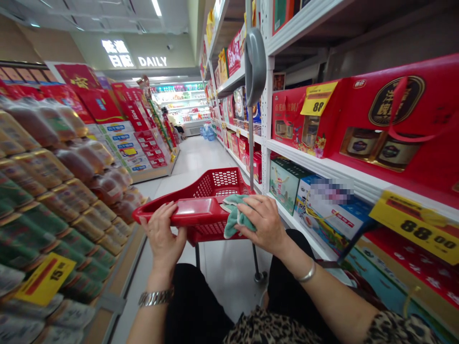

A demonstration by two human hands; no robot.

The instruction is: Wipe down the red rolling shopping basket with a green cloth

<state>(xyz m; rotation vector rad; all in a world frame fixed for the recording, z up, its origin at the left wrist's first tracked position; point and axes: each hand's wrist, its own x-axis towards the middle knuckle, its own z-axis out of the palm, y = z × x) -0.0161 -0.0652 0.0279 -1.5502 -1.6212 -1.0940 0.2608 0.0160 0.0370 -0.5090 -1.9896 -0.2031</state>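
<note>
A red shopping cart (195,208) with perforated basket walls stands in front of me in the aisle. My left hand (162,234) is closed over the left part of its near rim, with the fingers on top and the thumb below. On the right part of the same rim, my right hand (265,220) presses a crumpled green cloth (234,210) with pale edges. Some of the cloth is hidden under those fingers. A thin grey pole with a looped grey handle (255,67) rises along the cart's right side.
White shelving (283,143) with red gift boxes (394,114) runs close along the right. Stacked bottle packs (71,191) and cartons (125,148) line the left. Between them the pale floor (191,155) leads to a lit refrigerated display (179,102), near which a person is partly visible.
</note>
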